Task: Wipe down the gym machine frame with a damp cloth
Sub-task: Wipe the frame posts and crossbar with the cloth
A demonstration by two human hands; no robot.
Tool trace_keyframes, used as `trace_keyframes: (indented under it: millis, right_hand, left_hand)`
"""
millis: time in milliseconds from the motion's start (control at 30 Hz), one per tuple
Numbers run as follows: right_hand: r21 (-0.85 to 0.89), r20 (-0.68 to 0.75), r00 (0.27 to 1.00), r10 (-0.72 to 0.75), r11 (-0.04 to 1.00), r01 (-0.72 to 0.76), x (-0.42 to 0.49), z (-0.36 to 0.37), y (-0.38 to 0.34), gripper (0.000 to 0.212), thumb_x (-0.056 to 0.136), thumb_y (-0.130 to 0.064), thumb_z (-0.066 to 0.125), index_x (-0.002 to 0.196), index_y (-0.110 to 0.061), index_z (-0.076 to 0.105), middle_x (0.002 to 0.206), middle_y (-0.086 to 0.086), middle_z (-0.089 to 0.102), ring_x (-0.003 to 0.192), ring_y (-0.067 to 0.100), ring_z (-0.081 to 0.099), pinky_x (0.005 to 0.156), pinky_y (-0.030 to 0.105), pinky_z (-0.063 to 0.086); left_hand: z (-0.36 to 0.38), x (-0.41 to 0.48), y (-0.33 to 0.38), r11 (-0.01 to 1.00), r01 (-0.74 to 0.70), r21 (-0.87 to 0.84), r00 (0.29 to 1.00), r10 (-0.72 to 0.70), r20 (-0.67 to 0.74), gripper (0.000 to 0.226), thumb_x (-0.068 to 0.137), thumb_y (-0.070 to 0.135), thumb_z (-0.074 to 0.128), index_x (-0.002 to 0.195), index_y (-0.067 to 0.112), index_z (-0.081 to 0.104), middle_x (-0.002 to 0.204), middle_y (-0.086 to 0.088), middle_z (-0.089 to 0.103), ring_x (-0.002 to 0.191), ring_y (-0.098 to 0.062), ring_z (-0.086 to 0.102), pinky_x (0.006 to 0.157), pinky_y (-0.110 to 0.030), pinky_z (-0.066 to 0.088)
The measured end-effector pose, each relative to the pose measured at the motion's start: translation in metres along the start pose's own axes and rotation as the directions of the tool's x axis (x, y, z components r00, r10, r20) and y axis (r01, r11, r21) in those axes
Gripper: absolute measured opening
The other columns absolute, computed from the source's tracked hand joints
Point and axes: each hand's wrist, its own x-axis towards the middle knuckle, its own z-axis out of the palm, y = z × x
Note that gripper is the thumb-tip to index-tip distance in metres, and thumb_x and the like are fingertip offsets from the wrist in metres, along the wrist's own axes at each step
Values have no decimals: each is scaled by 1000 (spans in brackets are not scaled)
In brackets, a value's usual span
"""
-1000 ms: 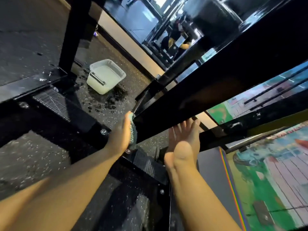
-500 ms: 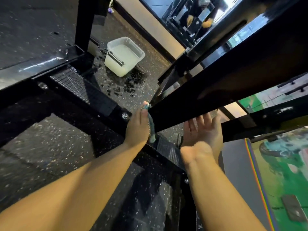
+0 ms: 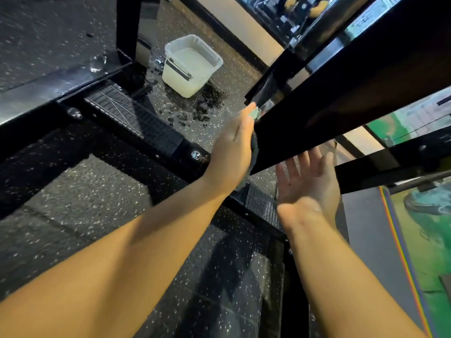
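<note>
A thick black frame beam [image 3: 341, 93] runs diagonally from the upper right down to the centre. My left hand [image 3: 231, 152] presses a grey-green cloth [image 3: 253, 150] flat against the beam's left face, fingers straight; the cloth shows only at the fingertips and under the palm edge. My right hand [image 3: 310, 181] is held open, palm towards me, just below the beam's underside, fingers spread and holding nothing.
A white tub of cloudy water [image 3: 191, 64] stands on the speckled rubber floor, with wet splashes [image 3: 202, 106] in front of it. A black base rail with ribbed foot plates [image 3: 136, 120] crosses below my arms. A mirror wall [image 3: 292, 15] lies behind; a colourful mat [image 3: 427, 240] is at right.
My left hand has slid the cloth up along the beam's face. My right hand has opened out below the beam, and the view has shifted closer to the floor rail.
</note>
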Motion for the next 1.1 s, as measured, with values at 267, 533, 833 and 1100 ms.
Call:
trace_keyframes:
  millis: [267, 533, 833, 1100]
  right_hand:
    - [-119, 5, 1000, 1, 993, -1, -12, 5, -4, 35, 103, -40, 33, 126, -27, 57, 122, -12, 62, 118, 8, 56, 100, 32, 46]
    - [-206, 63, 998, 30, 978, -16, -48, 28, -47, 37, 104, -38, 31, 137, -27, 45, 121, -17, 55, 124, 9, 43, 106, 30, 36]
    - [-189, 177, 961, -212, 951, 244, -86, 50, -159, 56, 102, -42, 38, 152, -35, 15, 157, -11, 23, 141, 20, 31, 116, 45, 29]
    - [-196, 264, 917, -298, 915, 354, -104, 59, -213, 69, 91, -57, 49, 150, -38, 20, 148, -10, 39, 134, 20, 42, 112, 45, 34]
  left_hand:
    - [-7, -10, -16, 962, 270, -31, 962, -270, -25, 45, 105, 29, 18, 148, 19, 24, 152, 0, 29, 140, -15, 25, 102, -21, 20]
    - [21, -20, 105, 975, 121, -184, 981, -89, 173, 42, 101, 39, 30, 139, 26, 42, 144, 5, 44, 133, -10, 39, 114, -38, 28]
    - [57, -39, 256, 987, -99, -128, 957, 130, 260, 42, 104, 25, 26, 145, 26, 30, 137, 16, 39, 122, 0, 38, 105, -22, 28]
    - [88, -52, 363, 930, -366, -4, 899, 355, 256, 33, 100, 22, 28, 87, 38, 54, 90, 11, 60, 85, 3, 58, 76, -16, 47]
